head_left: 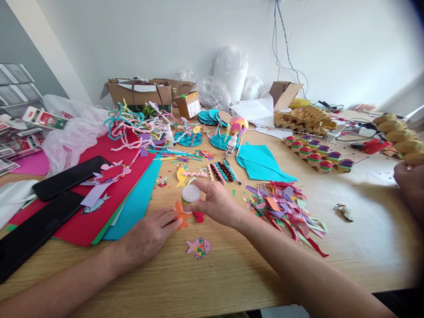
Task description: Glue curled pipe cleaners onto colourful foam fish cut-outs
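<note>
In my right hand is a small cylinder with a whitish round end facing up, gripped between thumb and fingers. It stands over an orange paper fish; whether it touches the paper I cannot tell. My left hand presses its fingertips on the fish's left edge, holding it against the table. A red paper piece lies just under my right hand. Nearer me rests a pink paper fish with coloured triangles on it. Beyond my hands is a yellow paper fish.
Paper scraps are heaped at right. Red sheets and black phones lie left. A glue bottle, turquoise paper and painted egg-carton cups stand farther back. Another person's hand is at the right edge.
</note>
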`<state>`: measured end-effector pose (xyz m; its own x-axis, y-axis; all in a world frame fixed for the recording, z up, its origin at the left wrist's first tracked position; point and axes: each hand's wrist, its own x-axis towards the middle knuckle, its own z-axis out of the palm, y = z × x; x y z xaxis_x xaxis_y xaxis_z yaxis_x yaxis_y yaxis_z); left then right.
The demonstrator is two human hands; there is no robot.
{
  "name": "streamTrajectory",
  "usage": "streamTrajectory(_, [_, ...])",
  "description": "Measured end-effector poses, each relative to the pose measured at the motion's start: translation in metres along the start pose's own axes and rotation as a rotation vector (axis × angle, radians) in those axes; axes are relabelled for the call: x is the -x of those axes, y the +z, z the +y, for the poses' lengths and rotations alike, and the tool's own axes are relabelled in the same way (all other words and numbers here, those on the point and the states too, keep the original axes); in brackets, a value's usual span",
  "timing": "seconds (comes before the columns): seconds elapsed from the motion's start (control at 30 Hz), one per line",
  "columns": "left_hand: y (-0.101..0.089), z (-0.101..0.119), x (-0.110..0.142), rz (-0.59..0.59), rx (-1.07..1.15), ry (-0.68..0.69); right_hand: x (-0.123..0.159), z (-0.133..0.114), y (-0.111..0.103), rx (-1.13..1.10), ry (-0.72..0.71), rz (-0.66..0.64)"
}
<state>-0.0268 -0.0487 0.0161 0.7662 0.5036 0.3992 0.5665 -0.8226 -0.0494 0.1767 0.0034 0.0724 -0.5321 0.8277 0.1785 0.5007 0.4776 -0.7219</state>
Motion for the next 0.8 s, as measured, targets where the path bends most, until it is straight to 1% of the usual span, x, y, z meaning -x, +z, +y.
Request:
streamTrajectory(0.1, [0.0003,0.0004,0.0002,-0.001,0.001,0.001,-0.0022,0.0014,0.0018,-0.016,-0.042,0.042])
streamTrajectory(0.17, [0.0006,0.0006,0.0006,0.006,-0.002,0.0,-0.0035,0.0021,0.003,-0.025,-0.06,0.043])
streamTrajectory(0.3, [0.0024,-0.0003,0.002,0.006,0.01,-0.007,-0.0028,0.0021,0.0023,-0.008,-0.04,0.012])
streamTrajectory(0.5, [0.0047,-0.0012,0.0027,0.023,0.02,-0.001,-0.0056,0.0048,0.0049,-0.027,-0.081,0.059])
streamTrajectory(0.67, [0.0026,0.0004,-0.0008,0.072,-0.014,0.009,-0.0049,0.0052,0.0048,-0.056,-0.075,0.044])
streamTrajectory(0.8, [0.0018,0.0013,-0.0024,0.073,0.008,0.004,-0.0047,0.0048,0.0046,-0.076,-0.074,0.048])
